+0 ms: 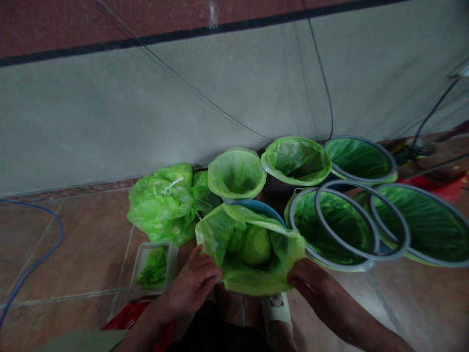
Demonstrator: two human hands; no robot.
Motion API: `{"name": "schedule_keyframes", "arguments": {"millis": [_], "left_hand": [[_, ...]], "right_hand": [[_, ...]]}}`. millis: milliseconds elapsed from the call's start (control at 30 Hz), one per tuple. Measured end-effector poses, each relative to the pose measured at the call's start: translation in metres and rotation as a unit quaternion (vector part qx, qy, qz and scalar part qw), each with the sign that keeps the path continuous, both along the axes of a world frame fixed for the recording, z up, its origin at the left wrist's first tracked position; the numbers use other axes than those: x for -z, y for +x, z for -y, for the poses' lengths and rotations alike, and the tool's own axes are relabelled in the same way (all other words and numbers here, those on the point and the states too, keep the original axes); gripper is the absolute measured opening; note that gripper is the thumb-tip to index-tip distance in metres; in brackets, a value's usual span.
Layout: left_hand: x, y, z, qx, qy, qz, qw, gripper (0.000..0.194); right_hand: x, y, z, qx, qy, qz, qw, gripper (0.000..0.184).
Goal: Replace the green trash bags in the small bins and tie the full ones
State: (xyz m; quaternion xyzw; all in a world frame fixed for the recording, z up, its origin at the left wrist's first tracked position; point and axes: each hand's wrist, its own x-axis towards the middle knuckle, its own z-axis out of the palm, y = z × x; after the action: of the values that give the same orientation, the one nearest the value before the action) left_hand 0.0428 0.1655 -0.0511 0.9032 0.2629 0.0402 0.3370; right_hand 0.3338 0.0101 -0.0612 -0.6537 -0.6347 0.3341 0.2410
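Consists of brown floor tiles (91,259) with pale joints. Bears a tied green bag (156,210) beyond and left of the left hand (198,279), a white tray (135,269) just left of it, and a blue cable (54,249) much farther left. Also carries two green-lined bins (237,171) beyond both hands, and three grey-rimmed bins (340,227) beyond and right of the right hand (308,276)
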Motion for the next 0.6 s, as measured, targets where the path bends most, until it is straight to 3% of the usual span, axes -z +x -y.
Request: {"name": "schedule_keyframes", "arguments": {"millis": [100, 200, 267, 333, 400, 467, 533, 600], "left_hand": [[-0.003, -0.003, 0.004, 0.004, 0.021, -0.015, 1.0, 0.021], [-0.001, -0.011, -0.004, -0.003, 0.028, -0.027, 0.999, 0.018], [0.005, -0.017, -0.009, -0.048, 0.022, -0.008, 0.999, 0.015], [0.013, -0.018, -0.012, -0.151, 0.022, 0.033, 0.988, 0.025], [0.021, -0.012, -0.01, -0.25, 0.022, 0.06, 0.966, 0.04], [0.029, 0.002, -0.005, -0.3, 0.026, 0.049, 0.952, 0.059], [0.037, 0.02, -0.001, -0.3, 0.035, 0.01, 0.953, 0.077], [0.045, 0.036, -0.001, -0.282, 0.036, -0.044, 0.958, 0.079]], "right_hand": [[-0.009, -0.003, 0.0, -0.004, 0.012, -0.014, 1.0, 0.026], [0.005, 0.009, -0.007, 0.102, 0.068, 0.067, 0.99, 0.024], [0.022, 0.02, -0.015, 0.192, 0.108, 0.152, 0.964, 0.029], [0.039, 0.027, -0.027, 0.229, 0.12, 0.226, 0.939, 0.043], [0.053, 0.029, -0.04, 0.214, 0.102, 0.28, 0.93, 0.055], [0.062, 0.025, -0.055, 0.188, 0.06, 0.316, 0.928, 0.056], [0.067, 0.02, -0.068, 0.17, 0.007, 0.334, 0.927, 0.044], [0.066, 0.02, -0.077, 0.168, -0.036, 0.324, 0.93, 0.032]]}}
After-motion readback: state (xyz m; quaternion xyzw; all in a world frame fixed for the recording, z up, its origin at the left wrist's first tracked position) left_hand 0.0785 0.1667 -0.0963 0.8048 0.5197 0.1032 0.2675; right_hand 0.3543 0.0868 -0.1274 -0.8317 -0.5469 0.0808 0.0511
